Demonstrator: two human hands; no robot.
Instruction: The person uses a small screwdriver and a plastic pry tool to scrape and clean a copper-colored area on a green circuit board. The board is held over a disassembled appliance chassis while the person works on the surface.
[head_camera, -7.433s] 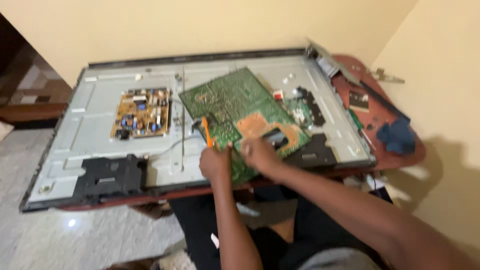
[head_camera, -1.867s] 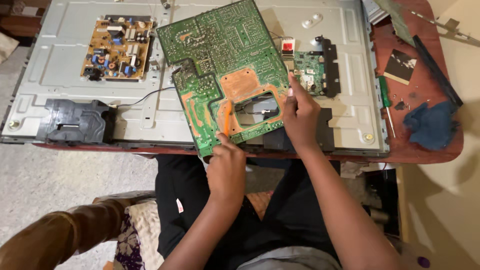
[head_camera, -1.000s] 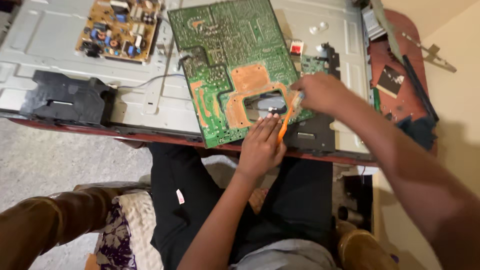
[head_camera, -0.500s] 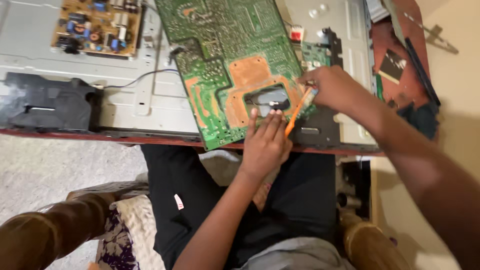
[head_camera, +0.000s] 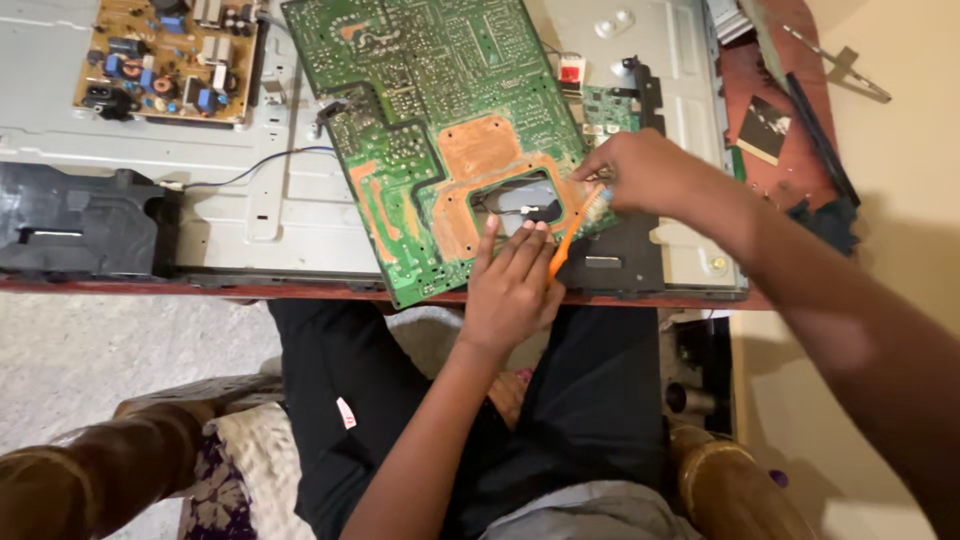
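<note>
Large green board (head_camera: 430, 130) lying solder side up, tilted across the grey metal back panel (head_camera: 250, 200), near corner jutting just past the tabletop (head_camera: 200, 288) edge toward the lap. Copper-orange patches around a rectangular cutout (head_camera: 522, 198) low on the right side; elsewhere dense fine traces and solder dots. Long axis running from far left corner to near right, slanted against the panel's edges. Left hand (head_camera: 512, 285) laid on the near edge right below the cutout, fingers (head_camera: 520, 245) held close together and stretched flat, tips touching the board at the cutout's rim, pressing rather than gripping. Right hand (head_camera: 640, 172) reaching in from the right, at the cutout's right end, fingers pinched on the top of a thin orange tool (head_camera: 570, 235); kind of tool hard to tell. Tool slanting down and left, lower end crossing close to the left fingertips. Cutout thus directly ahead of the left fingers and just left of the right ones, both hands about equally near. Beyond: small green board (head_camera: 608, 108) beside the right hand, brown board (head_camera: 165, 60) with blue and black parts far left, black speaker box (head_camera: 80, 225) at the near left edge, thin wire (head_camera: 270, 165) leading from it. Dark cloth (head_camera: 825, 218) and metal strip (head_camera: 835, 62) on the red-brown surface at right.
</note>
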